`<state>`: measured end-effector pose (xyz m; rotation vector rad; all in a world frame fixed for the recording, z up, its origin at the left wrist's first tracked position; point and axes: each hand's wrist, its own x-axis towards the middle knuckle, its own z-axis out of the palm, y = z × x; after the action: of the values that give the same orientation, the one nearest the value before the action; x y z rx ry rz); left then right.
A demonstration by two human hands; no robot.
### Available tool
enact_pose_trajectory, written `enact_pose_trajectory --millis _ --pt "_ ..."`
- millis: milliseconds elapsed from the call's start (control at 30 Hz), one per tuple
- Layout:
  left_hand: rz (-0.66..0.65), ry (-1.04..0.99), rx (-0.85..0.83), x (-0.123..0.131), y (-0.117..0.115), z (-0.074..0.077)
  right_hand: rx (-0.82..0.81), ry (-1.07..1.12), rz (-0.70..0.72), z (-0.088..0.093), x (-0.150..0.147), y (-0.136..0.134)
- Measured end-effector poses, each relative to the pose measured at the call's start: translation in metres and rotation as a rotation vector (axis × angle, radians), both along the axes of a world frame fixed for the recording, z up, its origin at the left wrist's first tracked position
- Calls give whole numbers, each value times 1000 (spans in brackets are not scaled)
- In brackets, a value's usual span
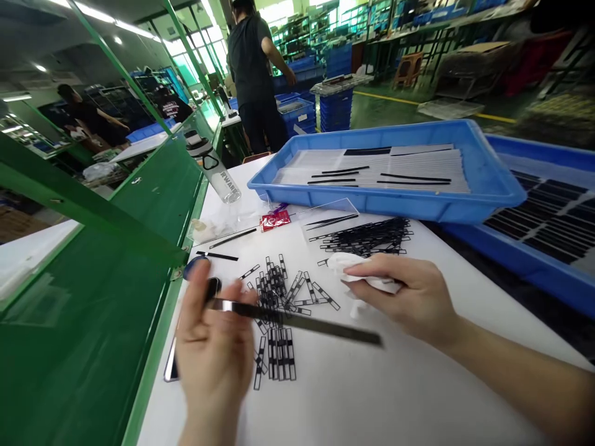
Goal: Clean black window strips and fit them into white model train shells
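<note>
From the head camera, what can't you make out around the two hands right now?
Head view:
Long dark strip: left hand hides its middle; motion blur softens it.
Dark object: mostly hidden by the left hand; its kind is unclear.
Blue round item: partly hidden by the left fingers.
White cloth: right hand covers its inner folds.
Red packet: print too small to read.
Right blue tray: cut off by the right edge.

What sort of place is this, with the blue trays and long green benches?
It looks like a factory workshop, probably for assembling small parts: loose black frame pieces lie on a white workbench, a blue plastic tray holds rows of flat strips, and stacked blue crates stand beyond.
</note>
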<state>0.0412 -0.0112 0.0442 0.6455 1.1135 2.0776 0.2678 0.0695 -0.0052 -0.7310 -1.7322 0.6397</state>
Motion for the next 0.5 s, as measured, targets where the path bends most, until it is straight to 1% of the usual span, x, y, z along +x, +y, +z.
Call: enact_pose_trajectory --millis 100,133,200,233,300,400,500 --pt "-399 64 -13 21 -7 -13 -238 -47 -42 -1 0 -1" --pt "-488 74 -3 25 -9 -16 -286 -59 -40 -1 0 -1" --pt "-563 64 3 31 -12 -17 -342 -73 -15 1 0 -2" --pt "-566 44 -15 33 -14 -15 -361 -76 6 2 0 -3" --pt "-528 -10 -84 37 -18 -10 -394 -67 39 3 0 -3" --pt "-413 -69 -185 46 -23 1 -407 -36 64 3 0 -3" --pt "-328 -87 -213 53 -25 8 -393 -18 79 2 0 -2"
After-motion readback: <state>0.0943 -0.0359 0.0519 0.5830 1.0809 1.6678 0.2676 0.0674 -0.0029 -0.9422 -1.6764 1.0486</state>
